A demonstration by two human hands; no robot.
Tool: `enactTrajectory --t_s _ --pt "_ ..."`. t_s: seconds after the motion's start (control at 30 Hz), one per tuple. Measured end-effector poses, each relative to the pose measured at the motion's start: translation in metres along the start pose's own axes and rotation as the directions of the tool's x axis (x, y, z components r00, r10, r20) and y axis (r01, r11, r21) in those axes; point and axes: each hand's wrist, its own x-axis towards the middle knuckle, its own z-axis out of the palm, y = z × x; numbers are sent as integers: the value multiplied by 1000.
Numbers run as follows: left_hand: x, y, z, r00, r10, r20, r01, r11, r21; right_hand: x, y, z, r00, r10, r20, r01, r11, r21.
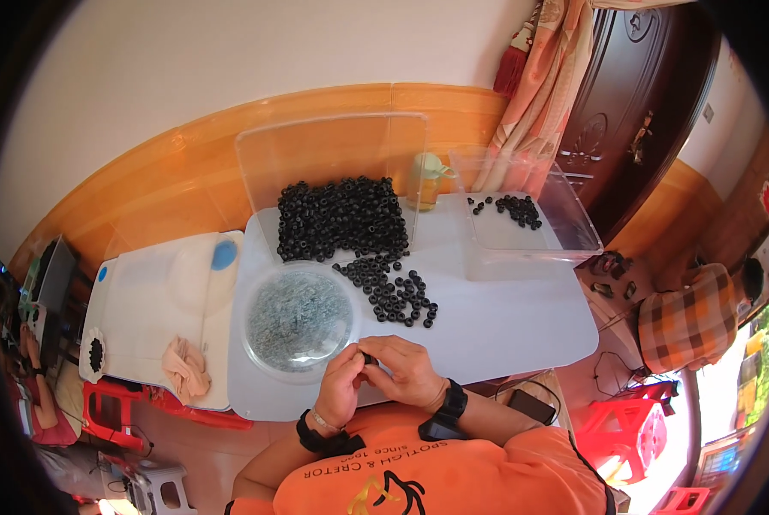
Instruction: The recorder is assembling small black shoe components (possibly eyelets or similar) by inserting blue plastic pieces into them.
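My left hand and my right hand meet at the table's near edge, fingers closed together around a small black round piece. Most of that piece is covered by my fingers. Just beyond my hands, loose black round pieces, some with a hole showing, lie scattered on the white table. They trail back to a big heap of the same pieces in a clear plastic box. Left of my fingers stands a clear round tub full of tiny pale, shiny bits.
A clear bin at the right holds several black pieces. Behind is a green-lidded jug. A second table at the left carries a pink cloth. Red stools and other people are around.
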Motion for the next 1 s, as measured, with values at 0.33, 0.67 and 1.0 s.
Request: enactTrajectory --t_s 0.33,0.67,1.0 --pt "14 -5 6 998 62 18 -59 990 -127 4 2 -1 996 19 -89 -16 999 29" --pt "11 -11 1 996 78 -51 -81 995 -49 6 -3 4 998 16 -58 -22 993 -117" --pt "3 0 2 996 47 70 -46 999 -17 6 -3 2 988 -5 -152 -9 995 -96"
